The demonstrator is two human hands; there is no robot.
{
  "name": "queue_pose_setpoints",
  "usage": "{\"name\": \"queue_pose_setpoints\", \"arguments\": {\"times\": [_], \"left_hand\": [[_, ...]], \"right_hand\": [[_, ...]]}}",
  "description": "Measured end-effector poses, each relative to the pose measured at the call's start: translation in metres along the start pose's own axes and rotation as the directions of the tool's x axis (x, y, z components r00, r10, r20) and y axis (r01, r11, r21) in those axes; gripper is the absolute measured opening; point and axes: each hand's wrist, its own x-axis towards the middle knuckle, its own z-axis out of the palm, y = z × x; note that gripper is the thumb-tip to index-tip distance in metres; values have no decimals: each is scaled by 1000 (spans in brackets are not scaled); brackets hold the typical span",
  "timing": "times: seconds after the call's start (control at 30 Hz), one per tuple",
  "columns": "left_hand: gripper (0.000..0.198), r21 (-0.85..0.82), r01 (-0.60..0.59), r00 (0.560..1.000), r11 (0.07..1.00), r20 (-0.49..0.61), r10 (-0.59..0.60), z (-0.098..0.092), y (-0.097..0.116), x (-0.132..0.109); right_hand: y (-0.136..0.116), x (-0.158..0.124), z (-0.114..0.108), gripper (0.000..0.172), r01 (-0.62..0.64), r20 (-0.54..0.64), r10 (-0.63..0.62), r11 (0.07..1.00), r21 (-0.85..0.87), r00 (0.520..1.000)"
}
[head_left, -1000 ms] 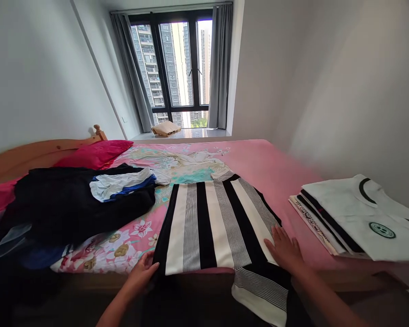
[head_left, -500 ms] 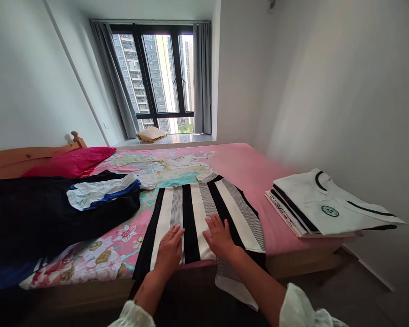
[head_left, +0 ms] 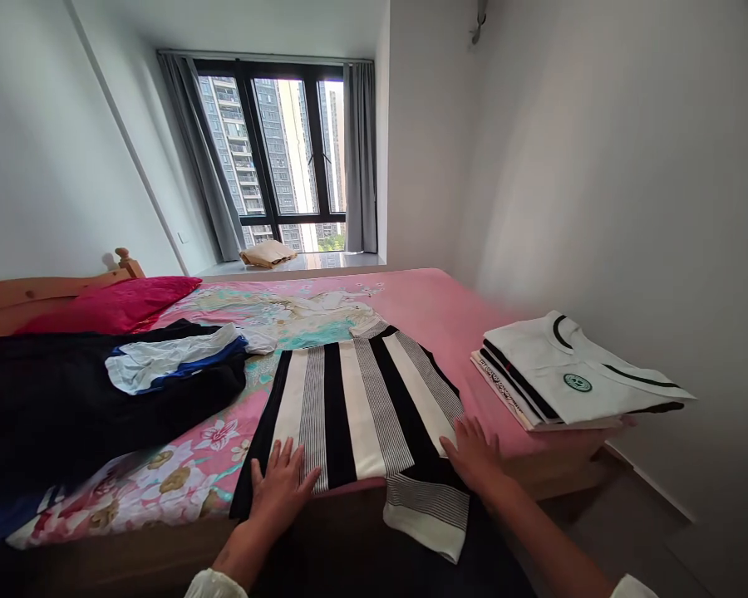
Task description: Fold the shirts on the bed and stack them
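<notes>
A black, white and finely striped knit top [head_left: 342,407] lies spread on the near edge of the bed. One sleeve [head_left: 427,511] of it hangs down over the bed's front edge. My left hand [head_left: 282,482] rests on the lower left part of the top, palm down with fingers spread. On the lower right part, by the sleeve, lies my right hand [head_left: 474,455], also with its fingers apart. Neither hand grips the cloth.
To the right, a stack of folded shirts [head_left: 623,374] sits on the pink bed [head_left: 424,291]. Dark clothes [head_left: 50,399] with a white and blue garment [head_left: 168,357] on them lie at left. A red pillow [head_left: 125,303] is behind these. A beige folded cloth [head_left: 268,253] is on the windowsill.
My hands have moved apart, from the middle of the top out to its left and right sides. The right hand travelled farther. The camera view has shifted slightly.
</notes>
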Motion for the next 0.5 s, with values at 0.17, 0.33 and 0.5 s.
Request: {"name": "queue_pose_setpoints", "arguments": {"times": [0.17,0.33,0.5], "left_hand": [[52,-130,-185,978,974,-122,169,-18,71,37],[58,-71,11,1000,997,-11,-12,5,18,47],[65,38,162,982,986,-101,-157,31,-87,20]], "right_hand": [[-103,5,-6,56,343,-143,-325,931,128,935],[-76,36,13,61,312,-2,-313,946,89,950],[43,52,22,66,-29,-63,31,999,30,998]]}}
